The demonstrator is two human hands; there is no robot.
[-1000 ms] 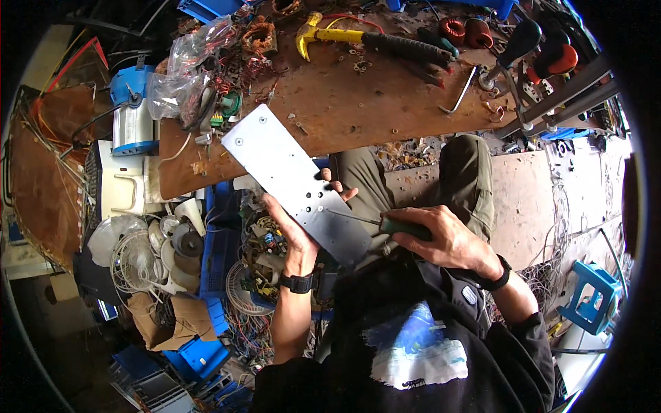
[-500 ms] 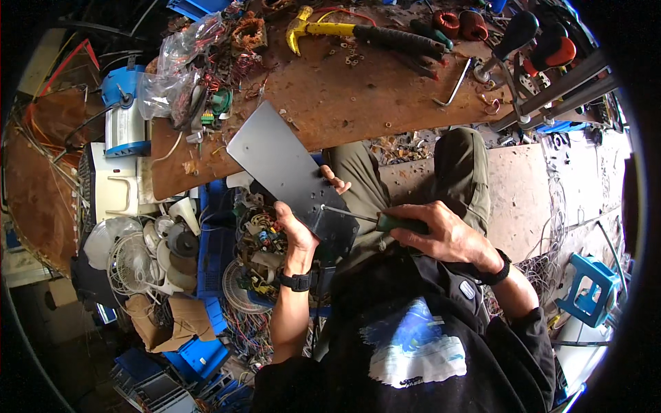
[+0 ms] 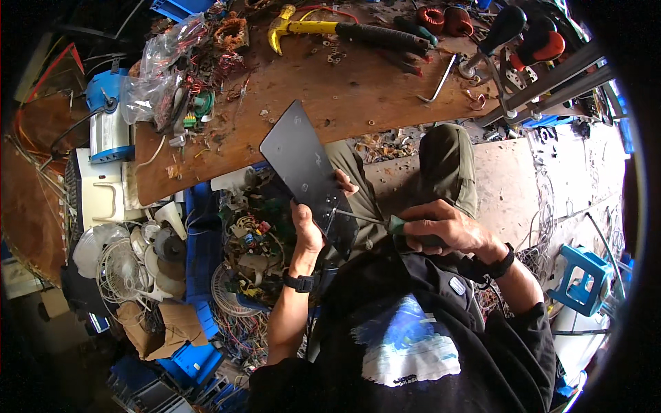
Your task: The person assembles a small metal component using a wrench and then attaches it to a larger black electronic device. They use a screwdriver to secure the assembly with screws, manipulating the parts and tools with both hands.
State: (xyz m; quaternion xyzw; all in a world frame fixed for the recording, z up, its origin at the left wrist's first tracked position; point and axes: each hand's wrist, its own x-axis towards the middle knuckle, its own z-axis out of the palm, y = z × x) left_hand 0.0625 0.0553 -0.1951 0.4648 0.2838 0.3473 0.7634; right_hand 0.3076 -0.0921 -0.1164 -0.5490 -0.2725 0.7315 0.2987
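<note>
A flat black metal panel [image 3: 297, 155] with small holes is tilted above my lap. My left hand [image 3: 308, 230] grips its lower part, thumb on the near side and fingertips showing past the right edge. My right hand [image 3: 444, 228] is closed round the green handle of a screwdriver [image 3: 365, 218]. The screwdriver's shaft points left, and its tip meets the panel near the lower end. Whether the tip sits in a screw is too small to tell.
A brown workbench [image 3: 289, 76] lies ahead, bearing a yellow claw hammer [image 3: 313, 27], a hex key [image 3: 441, 79], copper coils [image 3: 432, 19] and a plastic bag [image 3: 151, 96]. Left of me stand a blue bin of circuit scraps [image 3: 196, 255] and fan parts [image 3: 124, 268]. A blue stool [image 3: 582, 279] is at right.
The panel has turned more upright, its top end swinging right. My right hand has shifted slightly right and rolled over the screwdriver handle. The whole view has drifted a little.
</note>
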